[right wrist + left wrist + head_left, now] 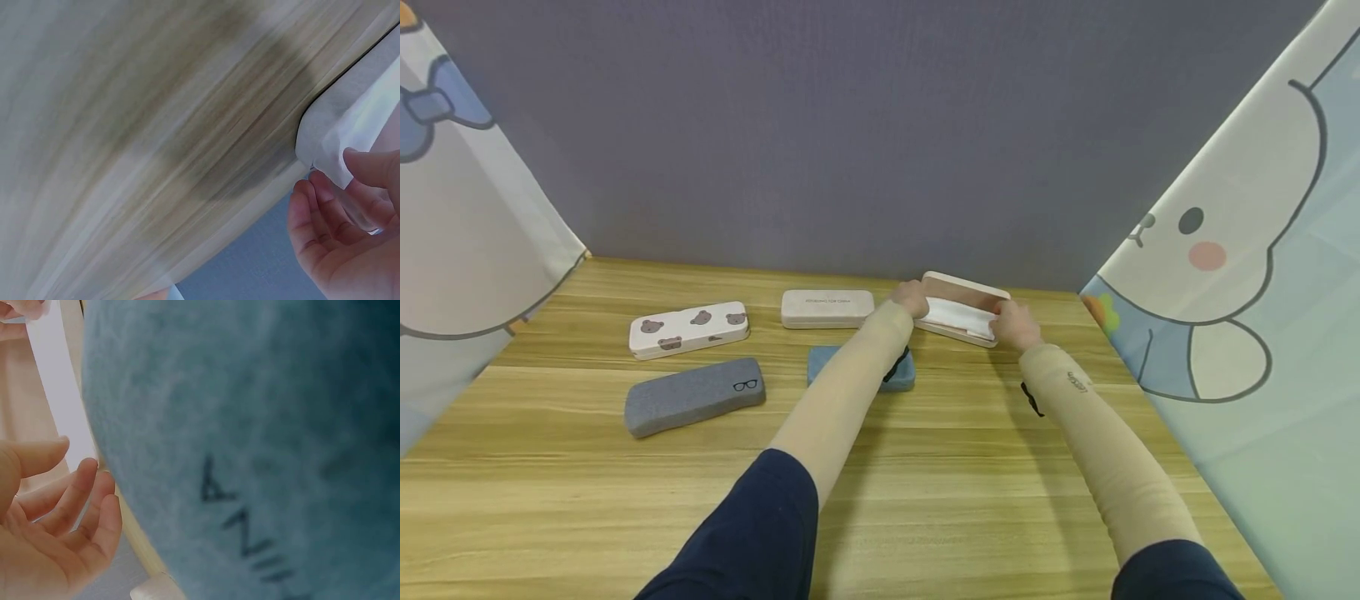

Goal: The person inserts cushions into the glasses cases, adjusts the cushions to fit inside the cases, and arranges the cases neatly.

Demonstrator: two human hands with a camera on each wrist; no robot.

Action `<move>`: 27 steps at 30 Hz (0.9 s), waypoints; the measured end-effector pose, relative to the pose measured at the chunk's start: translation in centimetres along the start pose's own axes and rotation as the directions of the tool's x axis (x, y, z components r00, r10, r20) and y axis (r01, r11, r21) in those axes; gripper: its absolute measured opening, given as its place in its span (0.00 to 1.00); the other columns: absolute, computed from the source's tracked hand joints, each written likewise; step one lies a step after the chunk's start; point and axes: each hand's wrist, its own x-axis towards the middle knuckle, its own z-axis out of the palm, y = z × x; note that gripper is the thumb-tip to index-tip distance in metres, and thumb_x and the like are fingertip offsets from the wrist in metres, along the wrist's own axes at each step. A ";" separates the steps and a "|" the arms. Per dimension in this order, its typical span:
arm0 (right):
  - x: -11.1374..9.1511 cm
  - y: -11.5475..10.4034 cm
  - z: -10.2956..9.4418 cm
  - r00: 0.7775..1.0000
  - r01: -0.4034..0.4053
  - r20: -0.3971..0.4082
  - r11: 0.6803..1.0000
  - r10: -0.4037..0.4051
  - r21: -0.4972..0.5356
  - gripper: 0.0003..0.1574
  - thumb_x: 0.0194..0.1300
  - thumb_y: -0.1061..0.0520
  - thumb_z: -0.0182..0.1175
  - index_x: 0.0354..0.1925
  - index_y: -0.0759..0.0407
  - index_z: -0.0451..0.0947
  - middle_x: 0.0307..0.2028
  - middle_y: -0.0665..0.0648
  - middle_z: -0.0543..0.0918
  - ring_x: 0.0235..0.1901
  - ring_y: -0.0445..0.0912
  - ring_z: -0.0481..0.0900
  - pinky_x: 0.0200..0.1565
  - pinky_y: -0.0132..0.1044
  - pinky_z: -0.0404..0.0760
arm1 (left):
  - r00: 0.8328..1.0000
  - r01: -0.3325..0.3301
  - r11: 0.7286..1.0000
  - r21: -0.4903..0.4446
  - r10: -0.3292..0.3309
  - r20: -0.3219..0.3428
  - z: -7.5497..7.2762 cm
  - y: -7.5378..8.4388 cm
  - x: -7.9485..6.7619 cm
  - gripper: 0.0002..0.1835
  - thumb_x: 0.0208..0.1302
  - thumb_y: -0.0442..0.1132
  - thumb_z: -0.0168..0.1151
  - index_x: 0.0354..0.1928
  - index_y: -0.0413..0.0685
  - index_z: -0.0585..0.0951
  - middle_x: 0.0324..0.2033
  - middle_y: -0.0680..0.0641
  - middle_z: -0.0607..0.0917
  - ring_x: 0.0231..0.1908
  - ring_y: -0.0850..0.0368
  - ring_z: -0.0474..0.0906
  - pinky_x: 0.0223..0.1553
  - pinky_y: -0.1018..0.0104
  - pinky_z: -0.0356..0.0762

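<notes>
Near the back of the table, an opened glasses case (pixel 958 333) has its lid raised, with a brownish lining and a folded white cloth (pixel 958 315) inside. My left hand (pixel 912 298) holds the case's left end, its thumb and bent fingers seen around that end in the left wrist view. At the right end, my right hand (pixel 1017 325) grips the corner. In the right wrist view the thumb lies by the cloth (pixel 350 144) and the fingers curl at the outer side. A blue case (pixel 901 377) lies partly under my left forearm, its dark lettering large in the left wrist view.
A closed off-white case (pixel 827 308) lies left of the opened one. Further left are a white bear-patterned case (pixel 688 331) and a grey case (pixel 695 397) with a glasses mark. A grey panel (pixel 820 142) rises behind the wooden table (pixel 587 500); printed cloths hang at both sides.
</notes>
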 end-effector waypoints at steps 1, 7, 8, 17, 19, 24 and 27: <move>0.0 0.1 0.0 1.000 0.003 0.001 1.000 -0.003 0.001 0.23 0.67 0.59 0.49 0.57 0.69 0.71 0.55 0.72 0.77 0.53 0.65 0.76 0.52 0.57 0.76 | 1.000 0.002 1.000 -0.003 -0.002 -0.003 0.0 0.0 0.0 0.22 0.70 0.34 0.44 0.64 0.41 0.70 0.58 0.43 0.77 0.47 0.52 0.75 0.44 0.64 0.72; -0.2 0.2 -0.4 1.000 -0.008 0.018 0.999 0.008 0.031 0.25 0.69 0.59 0.47 0.59 0.70 0.68 0.56 0.73 0.75 0.53 0.65 0.75 0.52 0.57 0.76 | 1.000 0.019 0.997 -0.073 -0.019 -0.006 -0.3 -0.1 0.1 0.18 0.71 0.37 0.46 0.58 0.38 0.74 0.55 0.40 0.78 0.47 0.51 0.76 0.43 0.64 0.73; -0.2 0.2 -0.5 1.000 -0.015 0.020 0.999 0.014 0.034 0.25 0.69 0.59 0.46 0.60 0.70 0.68 0.56 0.74 0.75 0.53 0.65 0.75 0.51 0.57 0.76 | 1.000 0.022 0.996 -0.083 -0.023 -0.010 -0.3 -0.1 0.2 0.18 0.71 0.39 0.47 0.58 0.37 0.74 0.56 0.39 0.78 0.50 0.50 0.76 0.45 0.64 0.75; -0.7 0.4 -1.2 1.000 -0.002 -0.030 0.999 0.003 0.034 0.17 0.69 0.55 0.49 0.39 0.67 0.78 0.35 0.66 0.81 0.33 0.55 0.75 0.31 0.42 0.73 | 1.000 0.006 0.985 -0.175 -0.008 -0.009 -0.9 -0.7 0.0 0.33 0.75 0.56 0.37 0.65 0.36 0.68 0.63 0.37 0.73 0.63 0.44 0.71 0.62 0.57 0.72; -0.9 0.4 -1.4 0.998 -0.009 -0.054 0.999 0.011 0.045 0.18 0.69 0.53 0.51 0.27 0.65 0.75 0.24 0.60 0.77 0.27 0.51 0.72 0.26 0.38 0.68 | 1.000 0.002 0.975 -0.221 -0.001 0.002 -1.0 -0.9 -0.1 0.35 0.74 0.59 0.37 0.66 0.36 0.66 0.64 0.37 0.72 0.64 0.44 0.70 0.63 0.57 0.71; -1.4 0.3 -1.9 0.997 -0.055 -0.049 0.986 0.063 0.159 0.31 0.69 0.46 0.52 0.11 0.54 0.61 0.09 0.47 0.62 0.14 0.42 0.61 0.18 0.33 0.61 | 0.999 0.024 0.955 -0.295 -0.014 0.038 -1.1 -1.0 -0.4 0.39 0.72 0.63 0.36 0.70 0.39 0.62 0.68 0.39 0.68 0.67 0.44 0.65 0.67 0.55 0.66; -1.4 0.4 -2.0 0.997 -0.067 -0.026 0.969 0.075 0.238 0.33 0.71 0.42 0.48 0.14 0.59 0.65 0.10 0.51 0.65 0.13 0.40 0.58 0.19 0.33 0.61 | 0.998 0.039 0.949 -0.314 -0.021 0.061 -1.1 -0.9 -0.5 0.39 0.72 0.64 0.34 0.73 0.43 0.57 0.71 0.41 0.62 0.71 0.44 0.59 0.70 0.54 0.61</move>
